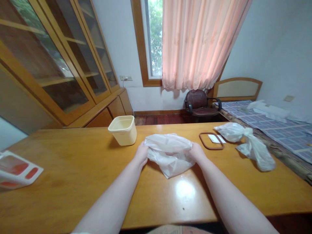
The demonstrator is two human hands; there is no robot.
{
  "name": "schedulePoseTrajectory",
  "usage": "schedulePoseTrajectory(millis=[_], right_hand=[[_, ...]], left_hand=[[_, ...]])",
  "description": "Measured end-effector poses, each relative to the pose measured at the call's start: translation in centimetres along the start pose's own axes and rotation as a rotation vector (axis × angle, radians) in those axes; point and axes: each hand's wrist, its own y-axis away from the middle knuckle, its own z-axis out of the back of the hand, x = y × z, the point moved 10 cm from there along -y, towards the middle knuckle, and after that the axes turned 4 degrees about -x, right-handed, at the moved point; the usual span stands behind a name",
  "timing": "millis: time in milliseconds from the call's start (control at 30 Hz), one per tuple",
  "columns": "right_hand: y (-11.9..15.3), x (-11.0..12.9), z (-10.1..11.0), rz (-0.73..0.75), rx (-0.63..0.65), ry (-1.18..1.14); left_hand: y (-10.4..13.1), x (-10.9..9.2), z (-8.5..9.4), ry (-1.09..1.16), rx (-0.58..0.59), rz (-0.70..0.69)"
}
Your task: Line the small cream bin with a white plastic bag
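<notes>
A thin white plastic bag (170, 156) is stretched between my two hands above the middle of the wooden table (80, 182). My left hand (141, 153) grips the bag's left edge, and my right hand (197, 152) grips its right edge. The bag's mouth is spread wide and its lower part hangs in folds. Just beyond my left hand stands a cream plastic bin (124, 135), upright and without a lid. To the right of my right hand lies a brown rounded-square ring (211, 148), partly over a small white card (215, 139).
A knotted white plastic bag (248, 139) rests at the table's right end. At the left edge lies a white plastic holder with orange-red openings (19, 170). Past the table are a brown armchair (201, 104), a bed (273, 120) and a glass-door cabinet (73, 65).
</notes>
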Motion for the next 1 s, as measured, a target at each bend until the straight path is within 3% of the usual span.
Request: schedulePoseTrajectory(millis=[100,167,233,300,367,433,500,633,800,900,1000], right_hand=[[-0.3,-0.1,0.1,0.001,-0.037,-0.078],[-0.3,0.1,-0.2,0.002,-0.027,-0.156],[0.0,0.6,-0.7,-0.003,0.029,-0.339],[0.5,1.3,-1.5,0.003,0.126,-0.540],[1.2,2.3,-2.1,0.044,0.222,-0.571],[1.7,3.0,-2.6,0.102,0.271,-0.375],[1.9,2.7,-2.8,0.121,0.256,-0.051],[1.5,1.9,-2.5,0.166,0.161,0.419],[1.0,2.7,-0.7,0.362,-0.045,0.322],[3.3,5.8,1.7,0.625,-0.291,0.280],[8.6,10.1,2.2,1.028,-0.448,0.244]], left_hand=[[1.3,0.8,-2.5,0.264,0.192,0.178],[2.2,0.4,-3.9,0.248,0.345,0.197],[2.8,-0.2,-4.6,0.111,0.452,0.124],[2.3,-0.5,-3.8,-0.116,0.377,0.010],[1.2,-0.7,-1.7,-0.336,0.162,-0.081],[0.5,-1.0,0.1,-0.454,-0.012,-0.137],[0.1,-1.2,1.1,-0.460,-0.092,-0.174],[0.0,-1.5,1.3,-0.325,-0.139,-0.209],[0.3,-1.7,0.8,-0.066,-0.126,-0.241],[0.5,-1.6,2.5,-0.124,-0.271,-0.254],[0.5,-0.7,3.2,-0.095,-0.327,-0.189]])
